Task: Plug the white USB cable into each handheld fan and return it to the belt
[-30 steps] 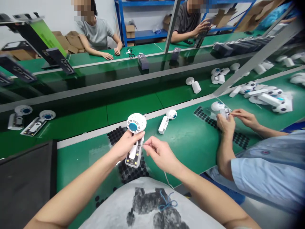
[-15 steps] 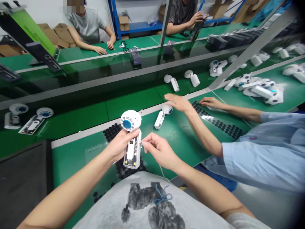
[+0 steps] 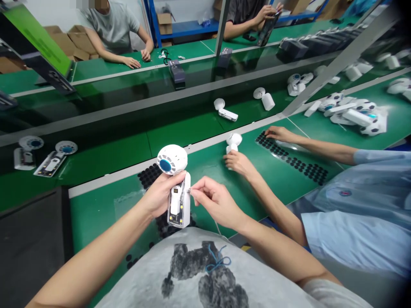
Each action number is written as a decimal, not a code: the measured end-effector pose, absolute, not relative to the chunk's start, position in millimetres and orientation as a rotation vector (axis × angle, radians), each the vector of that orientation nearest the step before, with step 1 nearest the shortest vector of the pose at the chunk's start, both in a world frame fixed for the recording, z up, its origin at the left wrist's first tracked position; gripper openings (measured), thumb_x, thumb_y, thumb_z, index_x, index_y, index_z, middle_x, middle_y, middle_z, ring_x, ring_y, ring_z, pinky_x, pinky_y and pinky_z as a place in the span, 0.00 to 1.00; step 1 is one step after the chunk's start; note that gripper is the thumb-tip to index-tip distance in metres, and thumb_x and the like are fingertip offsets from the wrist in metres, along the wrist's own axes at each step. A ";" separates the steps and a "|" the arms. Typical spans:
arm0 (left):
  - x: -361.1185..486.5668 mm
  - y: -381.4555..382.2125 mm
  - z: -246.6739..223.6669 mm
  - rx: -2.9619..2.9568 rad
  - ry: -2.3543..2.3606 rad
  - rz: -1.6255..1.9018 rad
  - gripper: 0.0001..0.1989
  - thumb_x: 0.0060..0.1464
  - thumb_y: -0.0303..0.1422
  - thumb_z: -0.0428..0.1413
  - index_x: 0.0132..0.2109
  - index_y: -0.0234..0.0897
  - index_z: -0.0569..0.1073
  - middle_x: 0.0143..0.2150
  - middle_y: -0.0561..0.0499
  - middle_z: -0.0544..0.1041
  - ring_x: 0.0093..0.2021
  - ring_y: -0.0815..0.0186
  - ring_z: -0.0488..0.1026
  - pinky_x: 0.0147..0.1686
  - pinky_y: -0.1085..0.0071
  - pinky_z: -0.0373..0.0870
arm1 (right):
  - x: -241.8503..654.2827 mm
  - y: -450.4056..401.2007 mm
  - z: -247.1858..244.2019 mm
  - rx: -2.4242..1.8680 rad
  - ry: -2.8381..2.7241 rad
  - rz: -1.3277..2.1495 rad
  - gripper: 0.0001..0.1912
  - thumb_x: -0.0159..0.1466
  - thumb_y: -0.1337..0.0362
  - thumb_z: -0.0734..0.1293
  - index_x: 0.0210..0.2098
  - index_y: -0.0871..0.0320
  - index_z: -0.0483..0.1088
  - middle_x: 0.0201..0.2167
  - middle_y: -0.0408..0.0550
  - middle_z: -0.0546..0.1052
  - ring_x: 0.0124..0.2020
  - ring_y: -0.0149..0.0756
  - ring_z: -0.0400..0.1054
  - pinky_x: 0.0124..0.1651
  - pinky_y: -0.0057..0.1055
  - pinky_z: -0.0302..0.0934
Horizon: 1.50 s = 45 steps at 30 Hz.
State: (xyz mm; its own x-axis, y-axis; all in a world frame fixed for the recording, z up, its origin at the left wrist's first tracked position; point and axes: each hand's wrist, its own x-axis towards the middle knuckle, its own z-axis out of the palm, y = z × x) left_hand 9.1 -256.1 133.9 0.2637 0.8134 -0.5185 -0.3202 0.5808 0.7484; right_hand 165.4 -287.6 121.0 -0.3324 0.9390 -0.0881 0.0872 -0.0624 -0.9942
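My left hand [image 3: 159,193] is closed around a white handheld fan [image 3: 178,201], gripping it just below the round head with its blue centre. A see-through front on the handle shows a dark board with small yellow parts. At the handle's right side, my right hand [image 3: 218,201] pinches the small plug end of a white cable [image 3: 218,229]. The plug is against the handle's side; whether it sits inside a socket I cannot tell. Sheets of black round pads [image 3: 148,176] lie on the green table [image 3: 96,222] beneath and behind the fan.
At my right, a co-worker's hand [image 3: 238,162] holds another fan [image 3: 234,139]; their other hand touches a sheet of black pads [image 3: 292,161]. Several fans lie along the sunken green conveyor [image 3: 122,147]. A slanted metal post [image 3: 340,60] rises at the right, near piled fans [image 3: 356,112].
The co-worker's near hand has come down onto the fan beside me and taken hold of it. My own hands keep almost the same pose. Fans on the conveyor have shifted slightly.
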 end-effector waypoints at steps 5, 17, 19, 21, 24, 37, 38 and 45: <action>11.3 -258.6 134.2 0.618 1.075 0.809 0.13 0.42 0.35 0.62 0.35 0.35 0.69 0.26 0.55 0.70 0.25 0.72 0.68 0.25 0.75 0.65 | 169.2 -286.8 127.1 -1.175 -1.630 1.391 0.04 0.62 0.64 0.61 0.32 0.58 0.65 0.21 0.39 0.69 0.23 0.26 0.62 0.28 0.24 0.56; 18.4 -264.6 126.3 0.775 1.241 0.756 0.15 0.45 0.35 0.59 0.40 0.35 0.68 0.30 0.52 0.73 0.29 0.68 0.69 0.31 0.71 0.65 | 166.4 -287.6 114.7 -1.255 -1.691 1.417 0.06 0.61 0.68 0.60 0.27 0.57 0.62 0.20 0.38 0.68 0.22 0.25 0.61 0.28 0.24 0.55; 19.4 -266.3 123.6 0.800 1.265 0.754 0.17 0.44 0.34 0.60 0.42 0.35 0.68 0.33 0.50 0.74 0.32 0.66 0.70 0.33 0.70 0.66 | 166.6 -289.9 109.0 -1.253 -1.720 1.411 0.06 0.61 0.68 0.60 0.27 0.57 0.61 0.20 0.38 0.68 0.22 0.26 0.61 0.29 0.25 0.55; 19.7 -267.2 122.3 0.767 1.255 0.695 0.18 0.44 0.35 0.59 0.43 0.35 0.68 0.32 0.50 0.74 0.29 0.66 0.70 0.30 0.70 0.65 | 167.2 -290.2 104.0 -1.236 -1.669 1.497 0.06 0.61 0.68 0.60 0.27 0.57 0.61 0.19 0.38 0.68 0.22 0.26 0.62 0.29 0.26 0.56; 18.8 -265.7 124.4 0.687 1.209 0.635 0.16 0.46 0.37 0.58 0.41 0.35 0.68 0.26 0.52 0.72 0.25 0.67 0.68 0.26 0.71 0.64 | 169.3 -285.1 102.0 -1.185 -1.516 1.657 0.04 0.60 0.66 0.61 0.29 0.57 0.62 0.21 0.39 0.69 0.24 0.27 0.64 0.30 0.27 0.58; 22.2 -262.6 125.7 0.740 1.235 0.844 0.17 0.41 0.35 0.61 0.39 0.35 0.69 0.31 0.52 0.74 0.29 0.68 0.69 0.30 0.72 0.67 | 176.1 -269.9 122.9 -1.190 -2.054 1.425 0.16 0.66 0.63 0.55 0.22 0.57 0.56 0.17 0.36 0.58 0.20 0.25 0.52 0.26 0.25 0.48; 24.8 -263.6 125.5 0.711 1.231 0.832 0.17 0.41 0.35 0.62 0.39 0.35 0.69 0.31 0.52 0.73 0.28 0.68 0.69 0.29 0.72 0.67 | 174.8 -269.3 122.8 -1.187 -2.049 1.463 0.15 0.66 0.63 0.55 0.22 0.57 0.56 0.17 0.37 0.59 0.20 0.25 0.53 0.26 0.25 0.49; 0.1 -221.4 102.0 0.791 1.384 0.843 0.18 0.39 0.34 0.62 0.40 0.34 0.67 0.25 0.53 0.72 0.24 0.68 0.69 0.25 0.72 0.65 | 210.6 -249.4 114.4 -1.382 -2.021 1.473 0.15 0.65 0.61 0.54 0.23 0.57 0.61 0.20 0.40 0.64 0.24 0.29 0.58 0.29 0.27 0.53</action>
State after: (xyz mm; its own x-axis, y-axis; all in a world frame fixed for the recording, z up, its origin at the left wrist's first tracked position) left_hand 0.1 -221.4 102.0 0.0060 0.8691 -0.4946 -0.0405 0.4944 0.8683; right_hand 210.6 -249.4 114.4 -0.5013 0.8151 -0.2904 0.5260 0.0206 -0.8502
